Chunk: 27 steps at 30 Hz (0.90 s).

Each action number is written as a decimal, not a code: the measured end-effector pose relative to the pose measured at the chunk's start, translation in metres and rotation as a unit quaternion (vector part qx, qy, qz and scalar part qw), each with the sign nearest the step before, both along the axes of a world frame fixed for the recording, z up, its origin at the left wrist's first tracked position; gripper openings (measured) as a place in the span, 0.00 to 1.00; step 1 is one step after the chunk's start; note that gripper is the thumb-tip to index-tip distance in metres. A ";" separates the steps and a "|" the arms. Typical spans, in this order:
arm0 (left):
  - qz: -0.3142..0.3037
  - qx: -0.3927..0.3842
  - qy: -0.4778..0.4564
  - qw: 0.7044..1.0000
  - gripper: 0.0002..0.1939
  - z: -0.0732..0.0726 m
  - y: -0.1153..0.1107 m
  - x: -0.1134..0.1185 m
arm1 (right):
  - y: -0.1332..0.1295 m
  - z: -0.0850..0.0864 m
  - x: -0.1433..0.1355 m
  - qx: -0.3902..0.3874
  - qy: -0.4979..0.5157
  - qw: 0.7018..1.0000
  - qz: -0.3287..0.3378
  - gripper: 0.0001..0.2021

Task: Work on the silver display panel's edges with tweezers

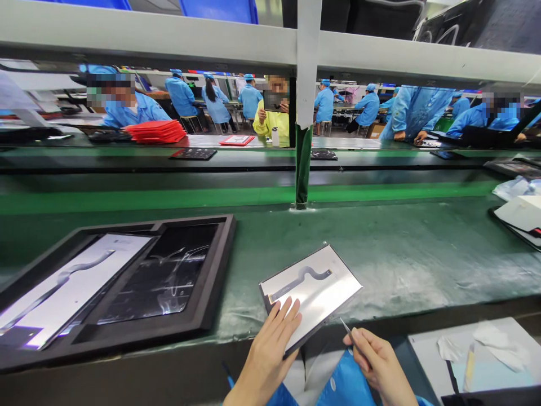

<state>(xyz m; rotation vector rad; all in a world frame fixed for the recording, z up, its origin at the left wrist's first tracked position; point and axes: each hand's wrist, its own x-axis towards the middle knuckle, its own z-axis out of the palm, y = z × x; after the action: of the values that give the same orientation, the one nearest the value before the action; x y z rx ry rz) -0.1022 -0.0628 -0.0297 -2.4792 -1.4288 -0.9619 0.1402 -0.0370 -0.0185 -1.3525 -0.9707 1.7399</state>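
Observation:
A small LCD panel (313, 282) lies back side up at the near edge of the green bench, partly overhanging it. Its silvery back carries a wavy grey ribbon cable (302, 277). My left hand (274, 338) holds the panel by its near left side, fingers flat across the back and the thumb low at the edge. In my right hand (372, 358), thumb and fingers pinch thin metal tweezers (345, 325). Their tip points up beside the panel's near right edge, and I cannot tell whether it touches.
A black foam tray (230, 242) at left holds another LCD panel (84, 282) and a dark glossy sheet (163, 276). An upright post (302, 163) stands on the bench. A white board (431, 349) with crumpled wipes lies lower right. People in blue work beyond.

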 end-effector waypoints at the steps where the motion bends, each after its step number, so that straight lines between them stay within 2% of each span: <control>1: 0.000 0.001 -0.001 1.000 0.24 -0.001 0.000 0.000 | 0.001 -0.001 0.001 0.002 0.001 1.000 0.000 0.31; 10: -0.006 0.005 -0.014 1.000 0.23 -0.002 0.001 -0.001 | 0.003 0.010 0.007 0.003 -0.024 1.000 -0.001 0.33; 18: -0.007 -0.002 -0.013 1.000 0.23 0.000 -0.001 0.000 | 0.005 0.021 0.012 0.007 -0.030 0.999 -0.015 0.31; 27: -0.009 -0.004 -0.019 1.000 0.23 0.000 0.000 0.000 | 0.007 0.024 0.018 0.014 -0.030 0.999 -0.040 0.30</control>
<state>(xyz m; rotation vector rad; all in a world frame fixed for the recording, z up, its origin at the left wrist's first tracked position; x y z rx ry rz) -0.1019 -0.0627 -0.0292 -2.4960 -1.4272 -1.0143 0.1577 -0.0296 0.0052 -1.4142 -0.9582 1.6286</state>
